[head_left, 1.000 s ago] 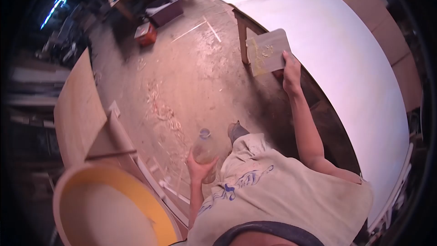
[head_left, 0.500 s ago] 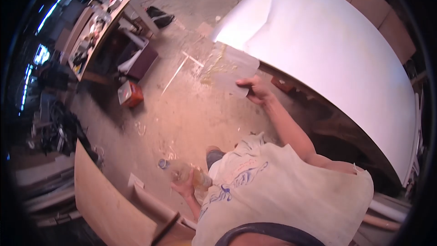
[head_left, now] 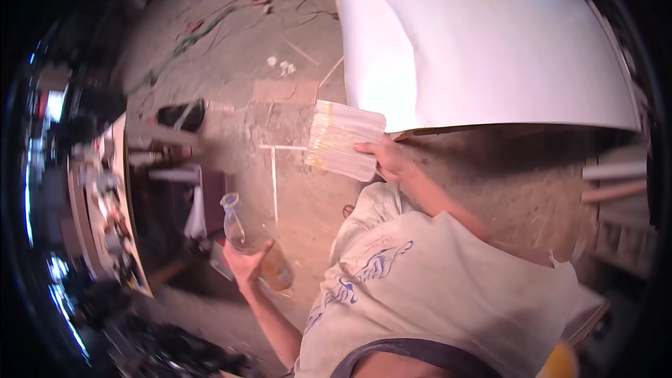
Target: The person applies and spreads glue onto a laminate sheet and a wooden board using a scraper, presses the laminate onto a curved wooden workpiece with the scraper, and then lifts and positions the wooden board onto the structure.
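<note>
My left hand (head_left: 246, 262) is wrapped round a clear plastic bottle (head_left: 277, 269), which is tilted, its neck pointing up and away from me. Yellowish liquid lies in the bottle's lower part. Gripped at its near edge by my right hand (head_left: 392, 159) is a thin, flat, whitish panel (head_left: 346, 133) that looks like a spreader. Streaks of yellow, sticky-looking stuff run along its far left edge. Just beyond the right hand lies the near edge of a large white sheet (head_left: 483, 49), which the panel's corner overlaps in view. Blur hides fine detail on both hands.
A cluttered workbench (head_left: 126, 217) stands on the left, with a dark box (head_left: 212, 199) beneath it. On the floor lie a cardboard piece (head_left: 285, 91), a pale strip (head_left: 274, 185), a black bag (head_left: 189, 115) and a green cord (head_left: 203, 33). Boards (head_left: 616, 178) are stacked at right.
My view has turned, and the white sheet's near edge sits higher. The left hand has moved forward, away from my body, with the bottle. My right hand still grips the flat spreader.
</note>
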